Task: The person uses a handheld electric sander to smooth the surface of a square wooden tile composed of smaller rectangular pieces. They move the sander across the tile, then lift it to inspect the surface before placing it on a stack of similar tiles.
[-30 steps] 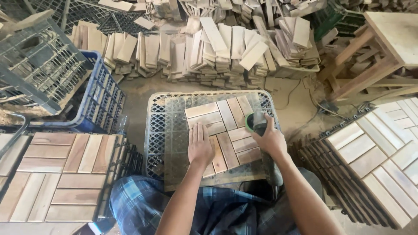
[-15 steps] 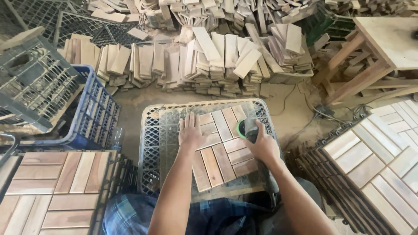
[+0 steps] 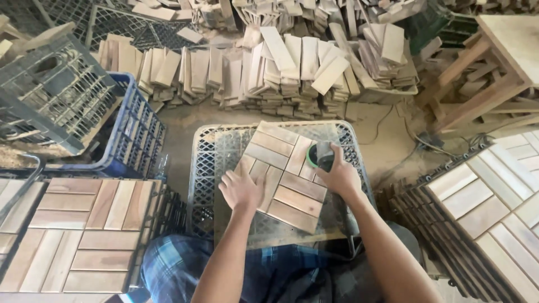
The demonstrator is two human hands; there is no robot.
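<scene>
The left hand (image 3: 240, 189) lies open and flat on a wooden slat tile (image 3: 282, 175), which sits skewed on a pale lattice crate (image 3: 203, 168). The right hand (image 3: 339, 175) grips a green-padded sander (image 3: 321, 156) on the tile's right edge. Beyond lie stacked wood slats (image 3: 269, 70).

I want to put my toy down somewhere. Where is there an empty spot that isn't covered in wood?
The sandy floor between the slat piles, the blue crate and the white grid crate is bare. Another patch lies right of that crate, though a cable crosses it. The crate top is crowded: left hand, right hand, sander and wooden tile.
</scene>
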